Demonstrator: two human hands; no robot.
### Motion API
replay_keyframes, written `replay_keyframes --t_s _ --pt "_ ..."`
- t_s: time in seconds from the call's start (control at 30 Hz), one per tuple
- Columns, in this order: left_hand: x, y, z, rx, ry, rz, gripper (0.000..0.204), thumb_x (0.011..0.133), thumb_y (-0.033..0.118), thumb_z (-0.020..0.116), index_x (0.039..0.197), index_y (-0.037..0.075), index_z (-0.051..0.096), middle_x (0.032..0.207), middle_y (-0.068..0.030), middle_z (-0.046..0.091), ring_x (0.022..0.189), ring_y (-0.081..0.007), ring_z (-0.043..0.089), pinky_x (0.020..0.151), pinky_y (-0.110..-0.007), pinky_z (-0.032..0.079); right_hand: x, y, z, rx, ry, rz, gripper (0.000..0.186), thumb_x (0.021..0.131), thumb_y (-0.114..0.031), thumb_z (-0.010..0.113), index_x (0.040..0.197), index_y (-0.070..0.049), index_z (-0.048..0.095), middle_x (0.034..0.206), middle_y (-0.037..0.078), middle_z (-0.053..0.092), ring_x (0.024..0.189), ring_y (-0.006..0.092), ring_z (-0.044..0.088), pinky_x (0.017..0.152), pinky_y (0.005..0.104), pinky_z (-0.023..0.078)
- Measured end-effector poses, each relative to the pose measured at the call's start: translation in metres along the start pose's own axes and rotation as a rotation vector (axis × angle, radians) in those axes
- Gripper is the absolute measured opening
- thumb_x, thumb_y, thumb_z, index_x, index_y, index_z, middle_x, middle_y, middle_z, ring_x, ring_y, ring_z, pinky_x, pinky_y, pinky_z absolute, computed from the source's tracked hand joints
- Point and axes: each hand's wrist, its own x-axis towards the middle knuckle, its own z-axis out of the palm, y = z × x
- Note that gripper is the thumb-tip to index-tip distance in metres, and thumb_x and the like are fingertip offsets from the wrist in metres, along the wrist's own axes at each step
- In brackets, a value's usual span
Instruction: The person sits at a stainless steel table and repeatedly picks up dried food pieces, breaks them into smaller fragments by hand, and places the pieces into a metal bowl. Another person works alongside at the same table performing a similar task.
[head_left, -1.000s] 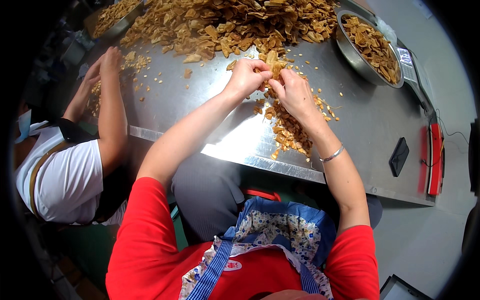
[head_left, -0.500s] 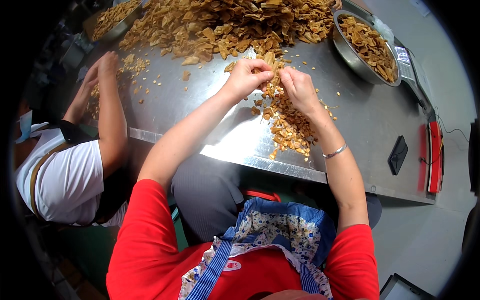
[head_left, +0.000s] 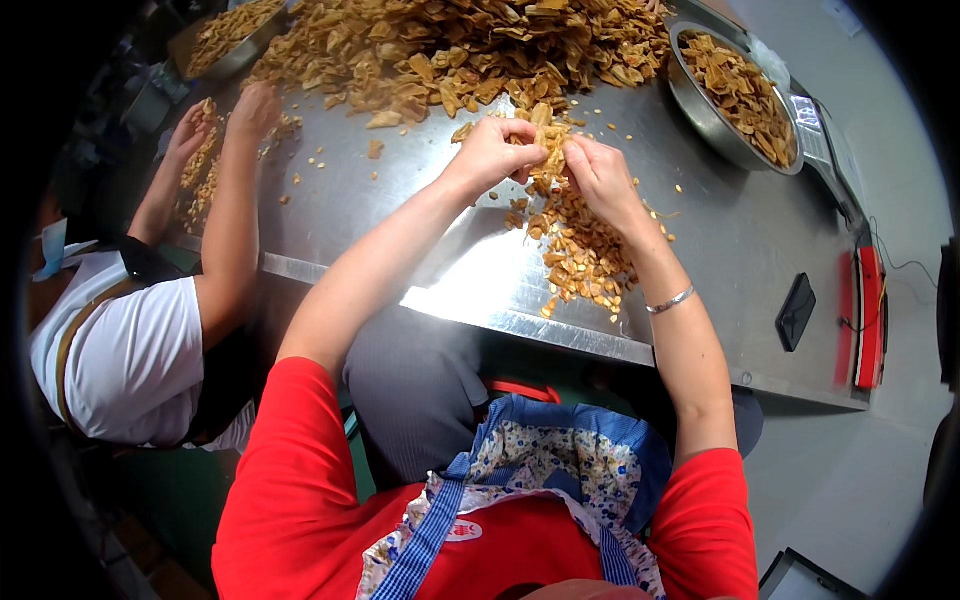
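My left hand (head_left: 492, 155) and my right hand (head_left: 600, 172) are close together over the metal table, thumbs and fingers pinched. Between their fingertips is a dried yellow-brown piece (head_left: 546, 150), partly hidden by the fingers; the pieces behind it blend with it. Just below my hands lies a heap of small pale seeds and brown bits (head_left: 585, 255), spreading toward the table's near edge. A large pile of dried yellow-brown pieces (head_left: 470, 50) covers the far side, its tip reaching down to my hands.
A metal bowl (head_left: 690, 108) of dried pieces stands at the far right, and another bowl (head_left: 245, 62) at the far left. A black phone (head_left: 796, 312) lies on the table (head_left: 730, 260) at right. To my left a co-worker's hands (head_left: 225, 118) work over scattered seeds.
My hands stay in nearly the same place, the right one shifted very slightly. The co-worker's hands, together before, have moved apart, one going right.
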Motion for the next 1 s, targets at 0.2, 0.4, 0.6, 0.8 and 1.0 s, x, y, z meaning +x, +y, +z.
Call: replay_keyframes --t_s 0.2,0.4,0.6,0.8,1.0 --pt "-0.002 0.003 0.000 0.002 -0.030 -0.110 0.012 0.077 0.011 0.058 0.084 0.001 0.060 0.062 -0.0003 0.054 0.048 -0.0069 0.050 0.045 -0.019 0.039 -0.002 -0.003 -0.001 0.296 -0.103 0.305 0.033 0.086 -0.026 0.040 0.072 0.002 0.051 0.060 0.010 0.052 0.055 0.0215 0.051 0.051 0.0326 0.039" --pt "0.000 -0.004 0.006 0.111 0.109 -0.001 0.014 0.079 0.008 0.055 0.087 -0.002 0.060 0.064 -0.0014 0.055 0.052 -0.0067 0.052 0.048 -0.020 0.045 0.001 0.007 0.004 0.013 -0.014 0.234 0.028 0.086 -0.023 0.041 0.074 -0.001 0.050 0.061 0.004 0.053 0.049 0.0094 0.047 0.045 0.0238 0.037" --pt "0.001 -0.006 0.003 -0.210 0.076 -0.028 0.013 0.079 0.006 0.056 0.087 -0.003 0.058 0.067 -0.0039 0.057 0.052 -0.0095 0.053 0.049 -0.021 0.043 0.002 0.006 0.008 0.848 -0.031 0.498 0.016 0.084 -0.017 0.049 0.076 -0.003 0.048 0.061 0.001 0.050 0.049 0.0064 0.045 0.046 0.0201 0.037" --pt "0.002 -0.009 0.003 -0.458 0.014 -0.036 0.008 0.078 0.006 0.056 0.082 -0.001 0.056 0.067 -0.0050 0.056 0.052 -0.0105 0.053 0.050 -0.022 0.043 0.006 -0.003 0.005 0.162 0.291 0.120 0.013 0.077 -0.010 0.059 0.075 -0.002 0.049 0.060 0.002 0.050 0.051 0.0101 0.049 0.048 0.0251 0.040" --pt "0.002 -0.009 0.000 -0.314 0.081 -0.068 0.009 0.079 0.008 0.055 0.082 0.000 0.056 0.066 -0.0048 0.056 0.051 -0.0104 0.054 0.048 -0.022 0.043 0.001 -0.010 0.002 0.015 0.116 0.139 0.017 0.076 -0.014 0.059 0.079 0.001 0.052 0.062 0.010 0.056 0.055 0.0155 0.054 0.052 0.0299 0.043"
